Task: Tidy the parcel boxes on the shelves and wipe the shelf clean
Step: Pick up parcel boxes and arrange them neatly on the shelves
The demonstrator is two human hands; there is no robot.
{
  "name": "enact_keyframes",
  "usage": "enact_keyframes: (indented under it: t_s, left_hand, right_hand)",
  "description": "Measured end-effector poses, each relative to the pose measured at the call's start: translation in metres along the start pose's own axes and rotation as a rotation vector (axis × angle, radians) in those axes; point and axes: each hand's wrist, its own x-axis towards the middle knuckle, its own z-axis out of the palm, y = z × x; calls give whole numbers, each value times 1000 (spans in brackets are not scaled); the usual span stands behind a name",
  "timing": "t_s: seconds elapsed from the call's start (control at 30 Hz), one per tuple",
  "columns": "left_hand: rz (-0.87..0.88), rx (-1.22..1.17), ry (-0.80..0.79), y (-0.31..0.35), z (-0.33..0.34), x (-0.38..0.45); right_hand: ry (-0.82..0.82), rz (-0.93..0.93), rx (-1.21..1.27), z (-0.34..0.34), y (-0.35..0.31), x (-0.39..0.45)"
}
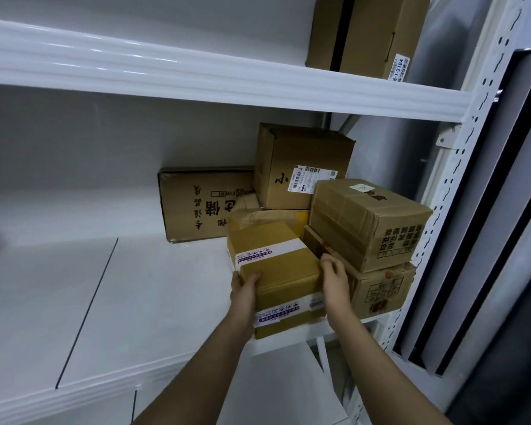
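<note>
You are in the tidying step, with no cloth anywhere in sight, so wiping looks some way off. Your left hand (245,286) curls over the near left corner of the yellow-brown box (278,271) just right of centre, and your right hand (334,279) grips its right side, fingers bent over the top edge; both hands hold that one box, which sits at the front lip of the middle shelf (105,302) and overhangs it a little. The next move calls for a steady two-handed lift or slide, taking care that the box's right side, which touches the stacked pair (368,240) at lower right, does not drag the pair along. Behind it a tall labelled box (301,167) stands tilted, and a flat printed carton (203,204) leans against the back wall at centre. One more carton (362,32) stands on the upper shelf (227,87) at top right. Every box is taped shut, so you cannot tell what any holds. The bare left stretch of the shelf offers room for a neat row.
</note>
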Motion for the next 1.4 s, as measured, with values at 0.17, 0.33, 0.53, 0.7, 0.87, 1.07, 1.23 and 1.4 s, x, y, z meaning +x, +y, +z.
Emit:
enact_keyframes:
  t_s: [0.17, 0.33, 0.53, 0.7, 0.87, 1.07, 1.23, 1.4]
  left_hand:
    - [-67, -61, -60, 4, -20, -12]
    - [-122, -142, -75, 12, -42, -25]
    - [-190, -337, -128, 8, -94, -29]
    - [-143, -529, -200, 3, -123, -37]
    - [-55, -627, -206, -2, -143, -42]
    - [4, -460, -122, 10, -156, -48]
    - [139, -231, 18, 18, -153, -53]
    - [241, -33, 50, 24, -156, -53]
  right_hand:
    - [-83, 235, 234, 10, 7, -20]
    - [-105, 231, 244, 18, 8, -37]
    - [-122, -57, 207, 30, 12, -46]
    - [-163, -53, 260, 53, 13, -60]
    - [-403, 129, 155, 63, 11, -64]
    - [-446, 47, 123, 68, 6, -64]
    - [-433, -24, 77, 66, -2, -62]
    - [-458, -100, -83, 65, -9, -57]
